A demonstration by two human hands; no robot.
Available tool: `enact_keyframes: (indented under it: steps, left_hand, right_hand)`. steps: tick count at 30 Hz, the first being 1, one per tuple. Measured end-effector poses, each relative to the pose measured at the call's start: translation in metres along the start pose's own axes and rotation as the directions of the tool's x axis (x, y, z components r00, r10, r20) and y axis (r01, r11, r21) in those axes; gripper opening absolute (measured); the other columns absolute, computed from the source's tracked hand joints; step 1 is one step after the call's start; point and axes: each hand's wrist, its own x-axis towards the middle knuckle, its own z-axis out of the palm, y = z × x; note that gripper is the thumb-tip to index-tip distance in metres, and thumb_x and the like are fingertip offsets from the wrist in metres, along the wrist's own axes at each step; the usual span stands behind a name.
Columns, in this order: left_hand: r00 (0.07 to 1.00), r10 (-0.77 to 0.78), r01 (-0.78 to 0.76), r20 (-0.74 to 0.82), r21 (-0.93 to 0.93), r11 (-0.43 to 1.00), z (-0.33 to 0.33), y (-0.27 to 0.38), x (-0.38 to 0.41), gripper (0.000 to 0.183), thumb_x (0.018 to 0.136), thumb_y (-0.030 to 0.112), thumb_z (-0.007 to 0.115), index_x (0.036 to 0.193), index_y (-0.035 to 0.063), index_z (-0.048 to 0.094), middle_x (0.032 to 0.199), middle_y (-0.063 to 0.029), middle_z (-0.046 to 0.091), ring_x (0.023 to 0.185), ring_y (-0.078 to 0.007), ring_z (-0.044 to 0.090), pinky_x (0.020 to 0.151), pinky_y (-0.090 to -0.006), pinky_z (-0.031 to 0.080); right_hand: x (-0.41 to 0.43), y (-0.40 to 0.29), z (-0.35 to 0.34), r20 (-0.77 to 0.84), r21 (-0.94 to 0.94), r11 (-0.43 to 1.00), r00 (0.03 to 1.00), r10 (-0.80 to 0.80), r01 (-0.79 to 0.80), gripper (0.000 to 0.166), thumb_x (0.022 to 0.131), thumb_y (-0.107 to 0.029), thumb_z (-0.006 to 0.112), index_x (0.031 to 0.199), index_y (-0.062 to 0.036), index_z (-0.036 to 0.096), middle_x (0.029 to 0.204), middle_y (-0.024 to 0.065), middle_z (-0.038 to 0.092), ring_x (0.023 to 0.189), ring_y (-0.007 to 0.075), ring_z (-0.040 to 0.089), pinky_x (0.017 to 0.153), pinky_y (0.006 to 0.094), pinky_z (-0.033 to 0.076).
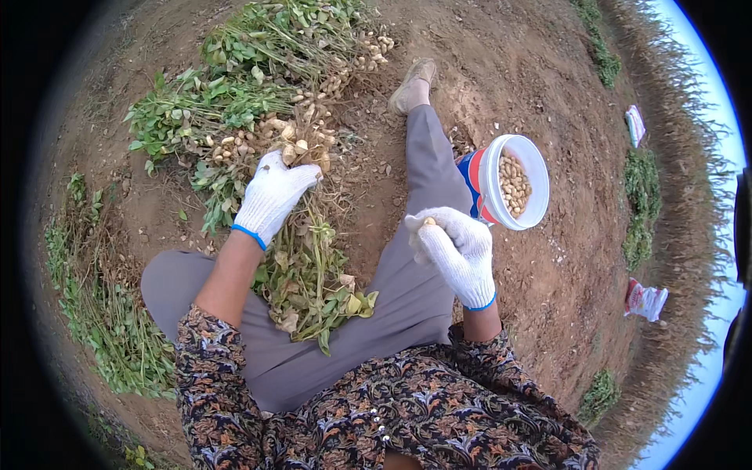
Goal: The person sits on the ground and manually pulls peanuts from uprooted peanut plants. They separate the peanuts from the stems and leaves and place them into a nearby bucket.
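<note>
My left hand [275, 189], in a white knitted glove with a blue cuff, grips a peanut plant [314, 258] close to its roots. The leafy end of this plant lies across my lap, and pods [296, 144] hang beyond my fingers. My right hand [458, 249], gloved alike, is raised over my outstretched leg, its fingers closed on a peanut pod [430, 221] that peeks out near the thumb. Just beyond that hand stands a white plastic bucket [540, 197] with a red and blue side, tilted in view and partly filled with picked peanuts [514, 183].
Pulled peanut plants [282, 41] with pods lie in a heap at the upper left. More plants [111, 323] lie beside my bent knee. Bare soil [564, 294] stretches right, with sacks [645, 299] and green heaps [641, 205] along a strip of dry crop [684, 194].
</note>
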Motion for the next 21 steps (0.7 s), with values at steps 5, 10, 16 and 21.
enact_keyframes:
  steps: [5, 10, 16, 21]
  left_hand:
    - [0.989, -0.083, 0.12, 0.126, -0.328, 0.937, 0.02, -0.015, 0.003, 0.056, 0.076, 0.012, 0.076, 0.12, -0.0076, 0.048, 0.102, -0.0111, 0.068, 0.092, -0.0166, 0.064, 0.084, -0.0298, 0.051]
    - [0.974, -0.016, 0.106, 0.225, -0.394, 0.913, 0.024, -0.01, 0.003, 0.057, 0.078, 0.01, 0.076, 0.12, -0.0073, 0.042, 0.098, -0.013, 0.069, 0.087, -0.0158, 0.066, 0.081, -0.0303, 0.053]
    - [0.986, 0.078, -0.022, 0.144, -0.357, 0.934, 0.037, -0.044, 0.009, 0.042, 0.08, 0.006, 0.073, 0.115, -0.0043, 0.053, 0.098, -0.0122, 0.07, 0.086, -0.0172, 0.067, 0.079, -0.0302, 0.055]
    - [0.926, 0.218, -0.059, 0.307, -0.454, 0.889, 0.021, -0.005, -0.007, 0.033, 0.08, 0.008, 0.073, 0.112, 0.001, 0.066, 0.1, -0.0051, 0.07, 0.089, -0.0122, 0.064, 0.08, -0.0283, 0.051]
  right_hand:
    - [0.003, 0.075, -0.137, -0.573, -0.225, 0.924, 0.809, 0.132, -0.31, 0.03, 0.094, -0.02, 0.057, 0.113, 0.0026, 0.064, 0.078, 0.004, 0.065, 0.057, 0.0068, 0.057, 0.049, 0.0211, 0.046]
    - [-0.008, 0.09, -0.156, -0.642, -0.304, 0.875, 0.76, 0.105, -0.377, 0.034, 0.093, -0.015, 0.056, 0.12, 0.0035, 0.061, 0.084, 0.0058, 0.066, 0.063, 0.0081, 0.06, 0.053, 0.0229, 0.05]
    - [0.029, 0.045, -0.001, -0.248, 0.019, 1.0, 0.968, 0.028, -0.024, 0.029, 0.09, -0.015, 0.063, 0.114, -0.0001, 0.063, 0.092, 0.0097, 0.069, 0.074, 0.016, 0.067, 0.063, 0.0264, 0.052]
    - [0.063, 0.035, 0.063, -0.037, -0.24, 0.964, 0.991, -0.125, 0.112, 0.033, 0.089, -0.027, 0.063, 0.111, -0.0027, 0.064, 0.098, 0.0177, 0.068, 0.089, 0.0296, 0.068, 0.077, 0.0343, 0.053]
